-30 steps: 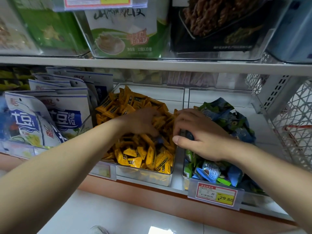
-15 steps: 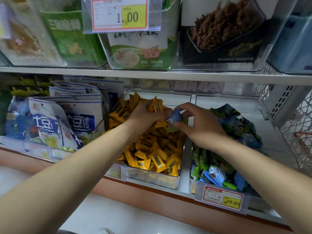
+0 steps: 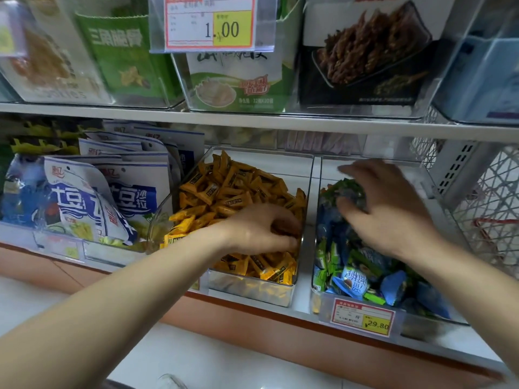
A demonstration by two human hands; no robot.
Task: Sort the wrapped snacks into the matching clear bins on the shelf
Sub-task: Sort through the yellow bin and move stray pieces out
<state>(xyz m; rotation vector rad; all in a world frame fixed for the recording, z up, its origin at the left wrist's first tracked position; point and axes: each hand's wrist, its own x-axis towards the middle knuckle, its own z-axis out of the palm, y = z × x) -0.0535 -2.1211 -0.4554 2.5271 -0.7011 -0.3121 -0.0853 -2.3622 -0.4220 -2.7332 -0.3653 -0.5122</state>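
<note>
Two clear bins sit side by side on the lower shelf (image 3: 303,310), and that's where all the wrapped stuff is. The middle bin (image 3: 252,290) is heaped with yellow snacks (image 3: 233,192), and the right bin (image 3: 421,327) is full of blue and green snacks (image 3: 354,282). The bins are just beside each other, with a thin gap between their walls.

The left hand (image 3: 258,231) is down in the yellow pile, close to the bin's right wall. Its fingers are curled under and the thumb is tucked near the fingertips, but honestly I can't tell if that grip has a wrapper in it. The right hand (image 3: 393,214) hangs over the back of the blue and green heap with its fingers spread. It's blurry, and a bluish-green wrapper (image 3: 348,189) sits right between thumb and fingers, so I can't tell whether the grip is on it or just over it.

A price tag (image 3: 362,317) reading 29.80 is clipped to the front of the right bin. Left of the yellow bin there's a stack of white and blue bags (image 3: 112,197) leaning forward. The upper shelf (image 3: 280,122) carries more clear bins holding a green box (image 3: 238,85) and a black box (image 3: 370,51), plus a tag (image 3: 210,22) showing 1.00. A white wire rack (image 3: 483,206) stands at the far right.
</note>
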